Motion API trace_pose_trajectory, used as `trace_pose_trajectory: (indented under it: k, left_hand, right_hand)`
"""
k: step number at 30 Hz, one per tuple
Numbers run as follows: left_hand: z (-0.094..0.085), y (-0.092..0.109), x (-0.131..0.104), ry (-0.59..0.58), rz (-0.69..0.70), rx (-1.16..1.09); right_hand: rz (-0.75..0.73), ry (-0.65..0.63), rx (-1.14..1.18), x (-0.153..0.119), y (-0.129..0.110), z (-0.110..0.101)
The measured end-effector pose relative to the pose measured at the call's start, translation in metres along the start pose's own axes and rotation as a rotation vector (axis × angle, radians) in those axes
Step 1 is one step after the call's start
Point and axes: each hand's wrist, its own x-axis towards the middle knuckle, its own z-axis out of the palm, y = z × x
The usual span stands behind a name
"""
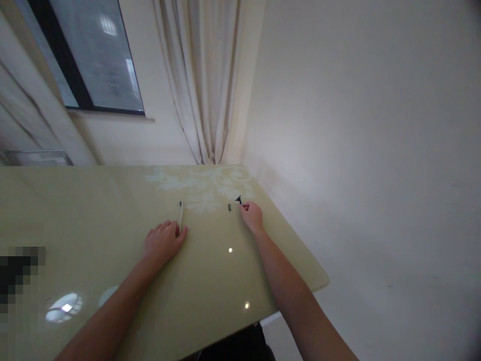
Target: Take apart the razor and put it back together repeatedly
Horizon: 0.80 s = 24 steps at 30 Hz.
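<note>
A slim white toothbrush with a dark head lies on the table, its head pointing away from me. My left hand rests at its near end, with the handle between thumb and index finger; the end of the handle is hidden under the hand. Further right, my right hand is closed on a dark razor, pinching its handle so that the head sticks out to the left. Just left of the razor lies a small dark piece, which looks like a razor cap.
The glossy pale-yellow table has a white floral pattern near its far edge. A wall stands along its right side. Behind the table hang curtains beside a window. A dark pixelated patch covers the left edge.
</note>
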Motion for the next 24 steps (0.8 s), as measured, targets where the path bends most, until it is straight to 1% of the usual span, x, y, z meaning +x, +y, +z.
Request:
trace_pose_trajectory:
  k: [4, 8, 10, 12, 14, 15, 16, 18, 20, 22, 24]
  left_hand:
    - [0.0, -0.001, 0.0, 0.02, -0.029, -0.012]
    - [-0.002, -0.001, -0.001, -0.005, -0.049, -0.054]
    - [-0.003, 0.0, -0.002, 0.025, -0.047, -0.077]
    - [-0.004, 0.001, -0.002, 0.099, -0.03, -0.114]
    - [-0.005, 0.005, -0.003, 0.179, -0.012, -0.185]
    - [-0.005, 0.009, -0.003, 0.215, 0.0, -0.23]
    - [-0.006, 0.014, -0.003, 0.249, 0.017, -0.274]
    - [-0.007, 0.031, -0.004, 0.309, 0.078, -0.342]
    - [-0.008, 0.051, -0.006, 0.347, 0.185, -0.392]
    - [-0.009, 0.071, -0.006, 0.34, 0.302, -0.463]
    - [-0.01, 0.087, -0.001, 0.284, 0.387, -0.568]
  right_hand:
    - [0.006, 0.003, -0.074, -0.001, -0.003, 0.001]
    - [0.033, 0.001, -0.124, -0.001, -0.005, 0.0]
    - [0.032, 0.014, -0.127, -0.001, -0.006, -0.001]
    - [-0.008, 0.056, -0.097, -0.002, -0.008, -0.003]
    - [-0.094, 0.086, 0.008, -0.008, -0.015, -0.003]
    - [-0.148, 0.071, 0.093, -0.014, -0.02, -0.002]
    - [-0.211, 0.022, 0.195, -0.02, -0.027, 0.0]
    - [-0.329, -0.162, 0.412, -0.037, -0.043, 0.005]
    - [-0.385, -0.278, 0.584, -0.053, -0.058, 0.012]
    - [-0.316, -0.345, 0.753, -0.066, -0.07, 0.017]
    - [-0.19, -0.327, 0.925, -0.071, -0.075, 0.019]
